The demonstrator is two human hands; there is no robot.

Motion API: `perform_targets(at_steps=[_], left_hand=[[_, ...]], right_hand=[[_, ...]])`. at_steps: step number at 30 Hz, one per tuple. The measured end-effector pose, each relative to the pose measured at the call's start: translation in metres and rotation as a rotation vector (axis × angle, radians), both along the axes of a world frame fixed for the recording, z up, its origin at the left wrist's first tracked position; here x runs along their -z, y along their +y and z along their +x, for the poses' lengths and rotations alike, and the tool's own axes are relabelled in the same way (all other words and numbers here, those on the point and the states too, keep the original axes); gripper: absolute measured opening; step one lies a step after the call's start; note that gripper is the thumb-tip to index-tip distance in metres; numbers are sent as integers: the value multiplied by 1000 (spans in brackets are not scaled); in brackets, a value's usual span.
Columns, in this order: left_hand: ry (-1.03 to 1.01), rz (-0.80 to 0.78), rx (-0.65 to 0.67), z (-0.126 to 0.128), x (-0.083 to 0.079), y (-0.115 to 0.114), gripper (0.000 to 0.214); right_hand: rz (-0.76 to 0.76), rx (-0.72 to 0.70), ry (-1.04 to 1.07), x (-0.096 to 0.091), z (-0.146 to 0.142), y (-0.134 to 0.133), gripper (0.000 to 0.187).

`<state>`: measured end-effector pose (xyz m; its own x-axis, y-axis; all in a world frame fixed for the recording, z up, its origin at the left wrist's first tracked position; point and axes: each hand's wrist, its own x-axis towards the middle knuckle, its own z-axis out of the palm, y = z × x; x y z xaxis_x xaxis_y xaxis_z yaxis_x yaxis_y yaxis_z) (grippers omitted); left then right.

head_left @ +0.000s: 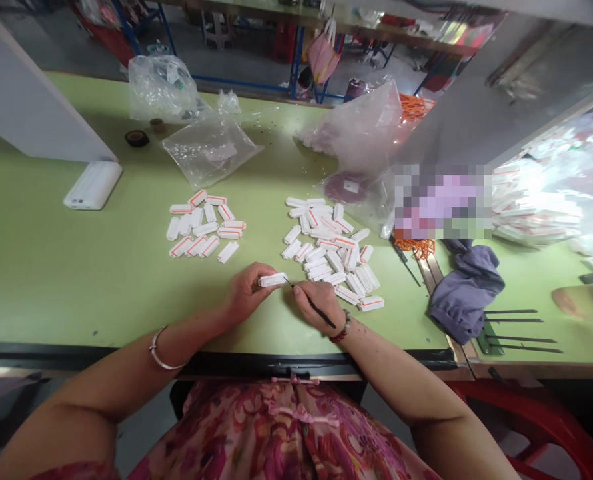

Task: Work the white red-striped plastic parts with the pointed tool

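Observation:
My left hand (246, 291) is closed around a small white plastic piece (272, 280), held just above the green table (76, 280). My right hand (318, 303) pinches a thin black brush (312, 305), whose tip touches the end of that piece. A pile of white pieces with orange stripes (204, 227) lies beyond my left hand. A larger pile of similar pieces (334, 257) lies right beyond my right hand.
Clear plastic bags (209, 143) lie at the back of the table, with a white box (93, 185) at the left and a tape roll (137, 138). A purple cloth (467, 287) and several thin brushes (514, 330) lie at the right. More bagged white parts (541, 200) are far right.

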<state>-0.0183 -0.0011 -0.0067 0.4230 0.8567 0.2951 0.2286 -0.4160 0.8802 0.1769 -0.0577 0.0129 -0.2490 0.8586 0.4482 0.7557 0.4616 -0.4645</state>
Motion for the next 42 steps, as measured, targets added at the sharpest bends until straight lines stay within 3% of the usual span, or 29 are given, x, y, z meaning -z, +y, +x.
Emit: perform_targets(at_steps=[4,8,18,24,34,42], left_hand=[[-72,-180,-6,2,0,0,23],[5,-185,-4,0,-5,-1,22],[139,194,41,-4,-1,1,21],[158,302,50,-5,1,2,21],[193,130,-18,-3,-3,4,21],[190,109,-1,-5,-3,4,21]], right_hand=[[20,-12,39,1,2,0,42],[26,-20,36,1,1,0,41],[-25,9,-48,-1,-5,0,37],[-26,11,-62,-1,-5,0,36],[49,-12,0,-1,-1,-1,35],[-15,-20,-21,1,-1,0,37]])
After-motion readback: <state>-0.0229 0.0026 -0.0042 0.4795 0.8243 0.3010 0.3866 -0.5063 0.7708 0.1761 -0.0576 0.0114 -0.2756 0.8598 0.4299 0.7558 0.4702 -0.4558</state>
